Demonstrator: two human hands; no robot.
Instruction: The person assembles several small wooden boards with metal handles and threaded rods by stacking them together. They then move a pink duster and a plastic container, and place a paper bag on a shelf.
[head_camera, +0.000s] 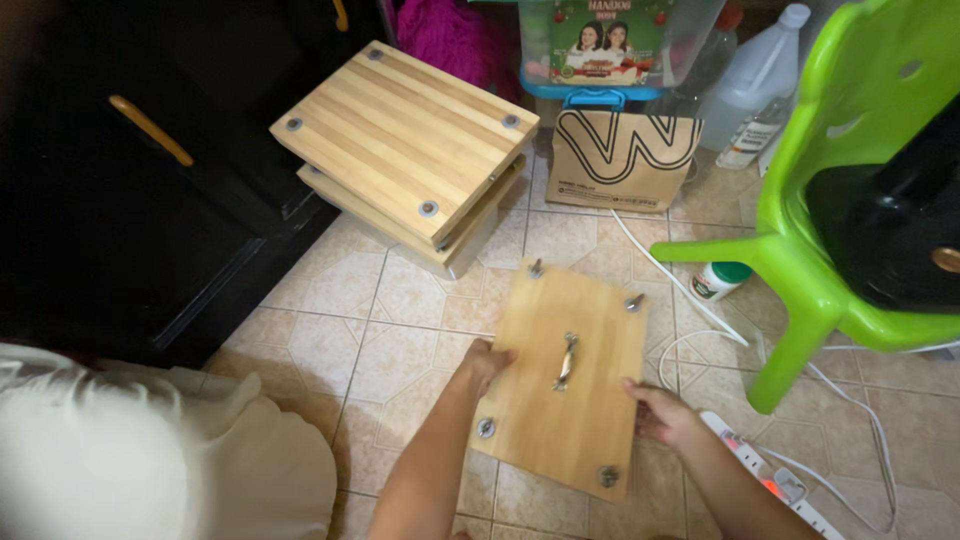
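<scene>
Two hands: both grip one bamboo board (570, 375), one on each long edge, above a tiled floor (400, 300).
Cream cloth (150, 450): pale fabric fills the lower left corner.
Dark cabinet (120, 180): black doors with a tan handle (150, 130), along the left side.
Stacked boards (405, 140): two matching bamboo slabs joined by bolts at the corners, resting on the floor beside the cabinet, well apart from the held board.
Left hand (485, 365): curled around the board's left edge, fingers tucked beneath, thumb side on top.
Bamboo board: held tilted just over the tiles at lower centre, with a bolt at each corner.
Metal handle (567, 360): small twisted pull fixed at the middle of the board, between the two hands, touched by neither.
Paper bag (622, 158): brown with black wavy lines, standing beyond the board's far end.
Right hand (660, 412): clasping the board's right edge, fingers wrapped under.
Small bottle (720, 280): white with a green cap, lying on the tiles near the chair leg.
Power strip (765, 475): white, its switch glowing, just beside the right wrist, with white cords (850, 400) trailing off.
Green chair (830, 200): bright plastic, at the right, holding a black object (890, 220).
Clear jug (755, 90): behind the chair, at the top.
</scene>
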